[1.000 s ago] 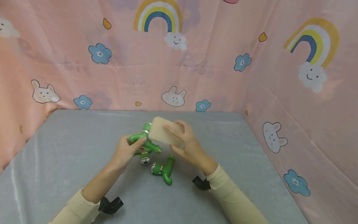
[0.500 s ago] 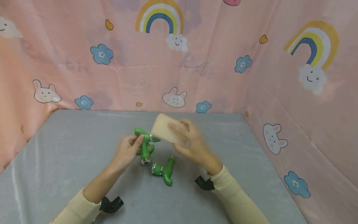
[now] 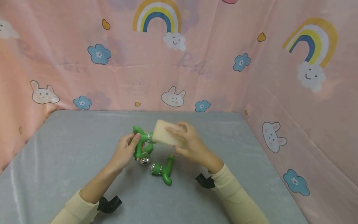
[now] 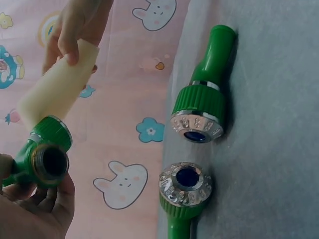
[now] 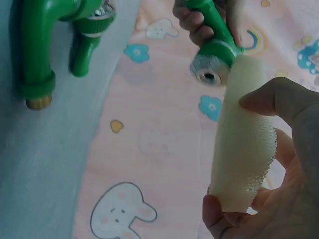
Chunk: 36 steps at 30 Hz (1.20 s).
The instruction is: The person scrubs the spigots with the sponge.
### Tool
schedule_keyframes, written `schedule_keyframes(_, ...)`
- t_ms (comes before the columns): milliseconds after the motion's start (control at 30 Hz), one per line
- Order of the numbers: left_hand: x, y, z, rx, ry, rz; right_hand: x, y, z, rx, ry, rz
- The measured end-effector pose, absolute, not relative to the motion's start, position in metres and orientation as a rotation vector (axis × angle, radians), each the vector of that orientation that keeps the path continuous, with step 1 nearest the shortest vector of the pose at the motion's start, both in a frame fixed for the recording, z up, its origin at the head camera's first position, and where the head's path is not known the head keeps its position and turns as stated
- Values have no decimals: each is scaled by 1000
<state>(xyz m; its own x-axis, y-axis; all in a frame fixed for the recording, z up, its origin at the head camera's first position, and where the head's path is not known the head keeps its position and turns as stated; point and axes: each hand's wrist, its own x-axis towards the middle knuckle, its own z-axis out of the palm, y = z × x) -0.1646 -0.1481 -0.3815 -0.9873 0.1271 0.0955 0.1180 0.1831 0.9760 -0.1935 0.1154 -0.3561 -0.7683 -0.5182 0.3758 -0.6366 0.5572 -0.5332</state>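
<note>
A green faucet (image 3: 141, 138) with a silver-trimmed knob is pinched in my left hand (image 3: 125, 151), raised above the table. My right hand (image 3: 195, 145) grips a cream sponge (image 3: 167, 133) between thumb and fingers. The sponge's left end meets the knob end of that faucet; in the right wrist view the sponge (image 5: 241, 139) lies right beside the knob (image 5: 212, 64). The left wrist view shows the faucet's threaded inlet (image 4: 52, 162) facing the camera. Below the left hand, a second green faucet (image 3: 144, 159) rests on the table, partly hidden behind the held one.
A third green faucet (image 3: 166, 170) lies on the grey cloth-covered table (image 3: 173, 205), nearer the front. Black curved mounts (image 3: 109, 204) sit at both wrists. Pink printed curtains (image 3: 120, 77) stand behind the table and along its right side.
The left hand has turned the held faucet, its spout now pointing up and its knob toward the sponge. The right hand has shifted the sponge slightly along with it, keeping its grip.
</note>
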Motion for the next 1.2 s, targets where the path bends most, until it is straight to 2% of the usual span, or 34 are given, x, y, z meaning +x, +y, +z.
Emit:
schedule_keyframes(200,-164,-151,-377,334,2345,1958,-198,127,-349,882,-2625,1120)
schedule_keyframes(500,-165,-148,-383,646,2355,1803,-197,120,-354,1007,-2665,1157)
schedule_keyframes(900,-166,-153,-382,776,2596,1548,-207,144,-346,879,-2703,1280)
schedule_keyframes(1200,-161,-146,-387,829,2749,1347,-201,122,-360,1080,-2784,1178)
